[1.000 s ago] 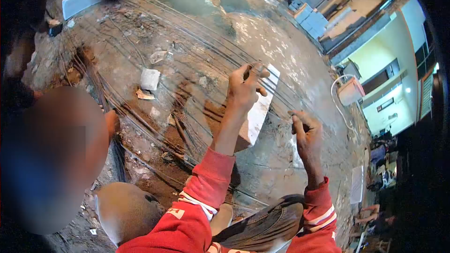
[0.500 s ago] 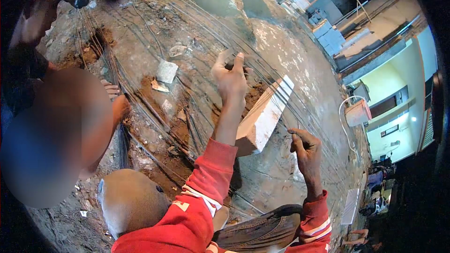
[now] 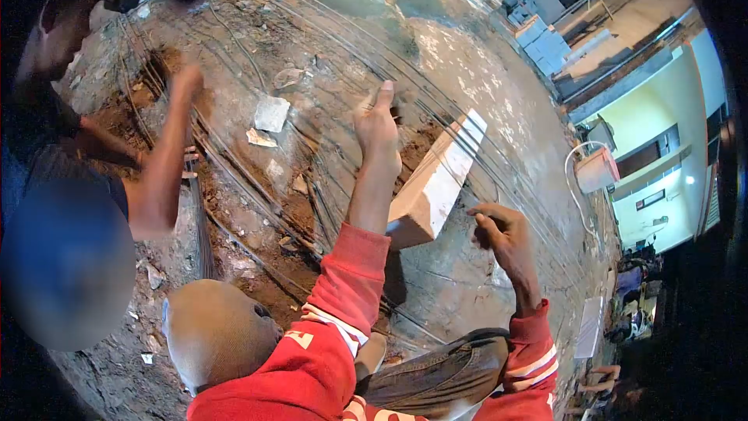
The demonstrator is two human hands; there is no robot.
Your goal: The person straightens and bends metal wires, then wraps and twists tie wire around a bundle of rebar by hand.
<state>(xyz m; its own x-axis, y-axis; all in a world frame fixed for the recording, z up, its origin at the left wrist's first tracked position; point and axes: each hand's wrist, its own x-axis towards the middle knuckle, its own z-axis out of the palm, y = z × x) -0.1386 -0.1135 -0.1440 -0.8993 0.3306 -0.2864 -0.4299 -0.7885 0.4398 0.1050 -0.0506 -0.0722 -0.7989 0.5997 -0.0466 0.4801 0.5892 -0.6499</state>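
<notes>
My left hand [image 3: 377, 129], in a red sleeve, is closed beside long thin steel rods [image 3: 436, 113], thumb up, its curled fingers partly hidden. Lower right, my right hand [image 3: 505, 238] is pinched, thumb against forefinger, near the same rods. What sits in either grip is too small to make out. Between my hands a long pale block [image 3: 440, 183] lies at a slant on the ground, with rods crossing above its far end.
At left another person's raised arm [image 3: 167, 148] is over a bundle of thin rods. Broken pale pieces [image 3: 271, 114] lie on the muddy ground. A bucket [image 3: 597, 170] stands at right, with stacked blocks [image 3: 545, 45] farther back. Below my left sleeve is a rounded grey fabric shape [image 3: 222, 335].
My left wrist has turned slightly, with fewer fingers now showing. My right hand has shifted a little left. The other person's forearm has swung up and away from the camera.
</notes>
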